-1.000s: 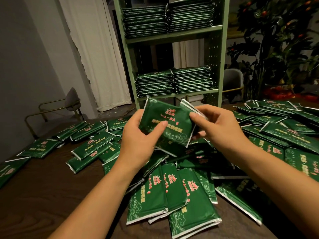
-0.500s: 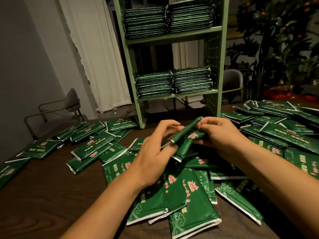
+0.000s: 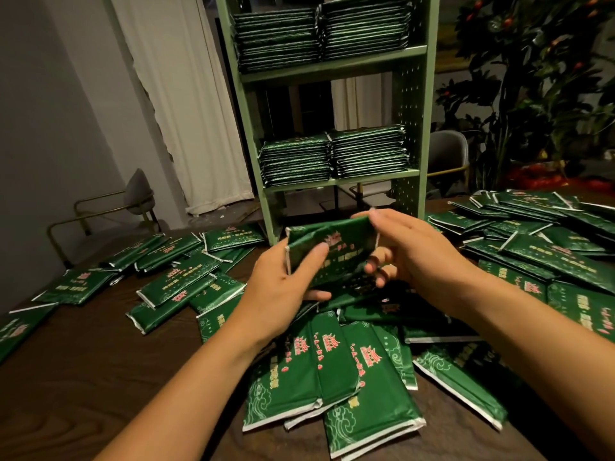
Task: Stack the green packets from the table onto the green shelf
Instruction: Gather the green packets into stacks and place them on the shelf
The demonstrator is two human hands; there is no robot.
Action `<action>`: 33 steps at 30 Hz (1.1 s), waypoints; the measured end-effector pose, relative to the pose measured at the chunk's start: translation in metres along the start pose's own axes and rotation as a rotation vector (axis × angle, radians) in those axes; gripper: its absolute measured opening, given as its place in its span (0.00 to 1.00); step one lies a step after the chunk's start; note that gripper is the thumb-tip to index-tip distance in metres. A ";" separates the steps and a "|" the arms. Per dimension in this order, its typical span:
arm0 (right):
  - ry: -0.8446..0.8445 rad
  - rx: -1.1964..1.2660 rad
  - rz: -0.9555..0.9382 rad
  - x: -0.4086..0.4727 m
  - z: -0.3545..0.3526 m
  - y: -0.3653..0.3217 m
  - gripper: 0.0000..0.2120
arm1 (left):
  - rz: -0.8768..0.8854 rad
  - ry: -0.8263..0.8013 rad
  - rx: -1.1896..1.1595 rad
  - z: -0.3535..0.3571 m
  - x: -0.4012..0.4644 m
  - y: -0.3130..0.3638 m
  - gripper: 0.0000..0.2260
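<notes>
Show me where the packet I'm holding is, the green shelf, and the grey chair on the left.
held packet (image 3: 336, 247), head view, on its printed front face.
green shelf (image 3: 332, 66), head view, on the upper board's front edge.
grey chair (image 3: 138, 188), head view, on its backrest.

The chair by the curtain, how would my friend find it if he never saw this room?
Start at the tall green shelf on the table's far edge and look left, past the white curtain. Against the grey wall stands the chair. It has a brass-coloured tube frame and a rounded grey back, and it is left of the shelf, unlike the other grey chair.
</notes>
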State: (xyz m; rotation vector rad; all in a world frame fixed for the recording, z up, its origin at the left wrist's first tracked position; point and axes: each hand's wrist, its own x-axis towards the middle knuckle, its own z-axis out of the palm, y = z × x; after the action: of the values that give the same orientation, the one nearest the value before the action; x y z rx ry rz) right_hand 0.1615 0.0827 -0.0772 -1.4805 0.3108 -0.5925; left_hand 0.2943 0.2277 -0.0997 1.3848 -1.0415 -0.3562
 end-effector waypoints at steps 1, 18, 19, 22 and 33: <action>-0.015 -0.024 -0.039 0.000 0.000 0.002 0.11 | -0.043 0.004 -0.099 0.000 0.000 0.003 0.15; -0.002 -0.175 0.028 -0.005 0.007 -0.002 0.32 | -0.078 -0.024 -0.139 -0.005 0.003 0.007 0.12; -0.014 -0.181 0.047 -0.005 0.007 -0.001 0.31 | -0.070 -0.033 -0.130 -0.003 0.003 0.007 0.13; -0.034 -0.146 0.047 -0.003 0.009 0.001 0.25 | -0.056 -0.047 -0.142 -0.001 0.003 0.008 0.12; 0.094 -1.019 -0.275 0.000 -0.006 0.019 0.14 | -0.175 0.543 0.083 -0.022 0.017 -0.001 0.24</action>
State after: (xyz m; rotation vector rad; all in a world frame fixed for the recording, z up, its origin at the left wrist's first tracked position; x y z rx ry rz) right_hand 0.1621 0.0774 -0.0961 -2.5066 0.5291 -0.7722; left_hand 0.3203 0.2288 -0.0905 1.5371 -0.4943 -0.0525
